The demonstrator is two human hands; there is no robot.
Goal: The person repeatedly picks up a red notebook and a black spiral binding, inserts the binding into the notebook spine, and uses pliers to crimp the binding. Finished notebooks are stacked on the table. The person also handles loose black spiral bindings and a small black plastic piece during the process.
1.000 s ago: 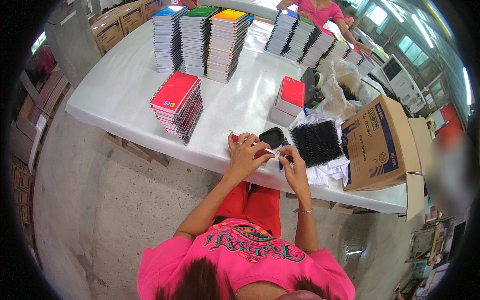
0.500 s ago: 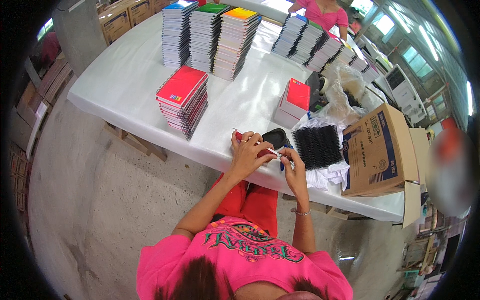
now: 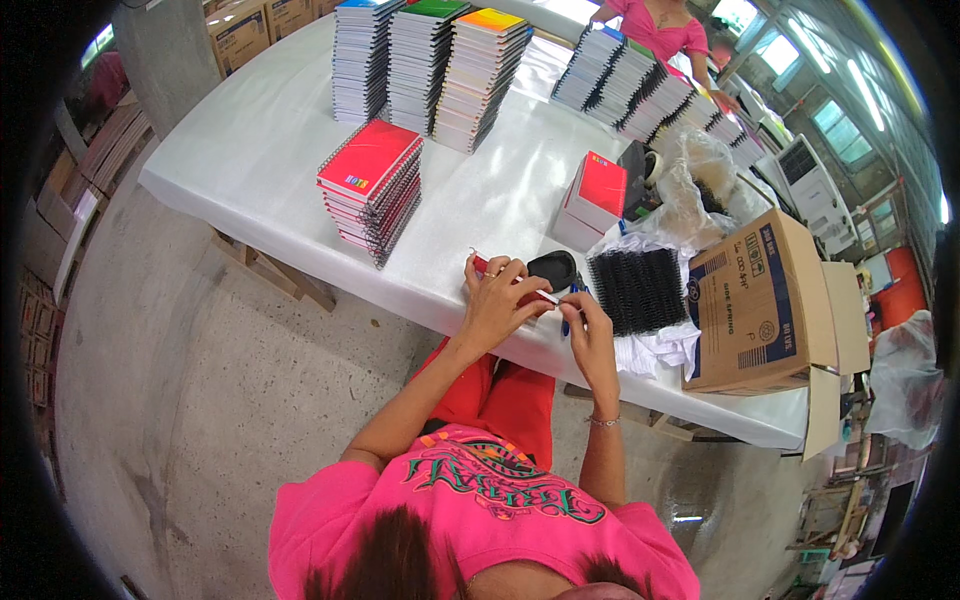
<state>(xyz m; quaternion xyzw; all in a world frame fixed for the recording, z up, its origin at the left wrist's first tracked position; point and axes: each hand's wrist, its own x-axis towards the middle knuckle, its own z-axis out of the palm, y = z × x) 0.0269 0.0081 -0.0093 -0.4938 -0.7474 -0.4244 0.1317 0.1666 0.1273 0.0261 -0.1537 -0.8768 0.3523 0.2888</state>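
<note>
I see my left hand (image 3: 497, 300) pinching a small red notebook (image 3: 482, 266) at the tabletop's near edge, steadying it. My right hand (image 3: 588, 322) grips a thin white strip (image 3: 547, 296) against it; black spiral coils (image 3: 637, 290) lie just right, within reach.

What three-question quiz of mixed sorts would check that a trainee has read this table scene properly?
1. True or false: the left hand and the right hand work together at the near edge of the white table.
2. What lies just right of the hands? A) a batch of black spiral bindings B) a blue bucket C) a keyboard
3. Fill in: the nearest stack of notebooks has a ____ cover on top.

Key: 1 true; 2 A; 3 red.
</note>
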